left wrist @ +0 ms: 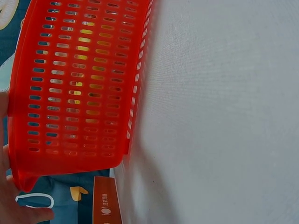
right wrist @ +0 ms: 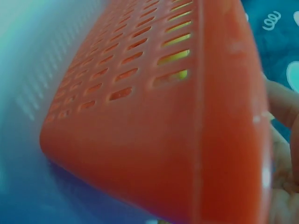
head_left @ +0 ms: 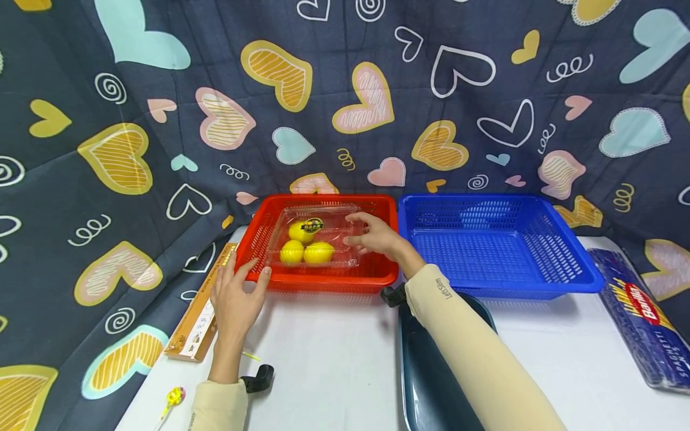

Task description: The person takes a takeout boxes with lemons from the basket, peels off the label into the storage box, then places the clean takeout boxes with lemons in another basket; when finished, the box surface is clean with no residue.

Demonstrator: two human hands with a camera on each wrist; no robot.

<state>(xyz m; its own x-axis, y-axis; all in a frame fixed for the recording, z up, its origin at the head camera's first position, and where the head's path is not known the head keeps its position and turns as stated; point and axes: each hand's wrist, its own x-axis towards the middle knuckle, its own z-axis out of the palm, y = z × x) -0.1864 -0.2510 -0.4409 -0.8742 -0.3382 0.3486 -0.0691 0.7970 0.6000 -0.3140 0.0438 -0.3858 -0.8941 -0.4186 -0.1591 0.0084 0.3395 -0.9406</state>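
Note:
A clear plastic box (head_left: 339, 230) with three yellow lemons (head_left: 318, 254) and a dark round label (head_left: 312, 225) on its lid sits in the red basket (head_left: 323, 282). My right hand (head_left: 377, 234) reaches over the basket's right side, thumb and forefinger apart at the box's right end; whether they touch it cannot be told. At the front left corner of the basket is my left hand (head_left: 237, 299), fingers spread and nothing held. The left wrist view shows the basket's slotted wall (left wrist: 79, 161) beside the fingers. In the right wrist view the wall (right wrist: 121, 144) hides most of the right hand (right wrist: 282, 154).
A blue basket (head_left: 501, 287) adjoins the red one on the right. Under my right forearm lies a dark tray (head_left: 431, 371). Spaghetti packs (head_left: 641, 317) lie far right. At left are a long orange box (head_left: 199, 326) and a lollipop (head_left: 175, 396). A patterned curtain (head_left: 334, 90) hangs behind.

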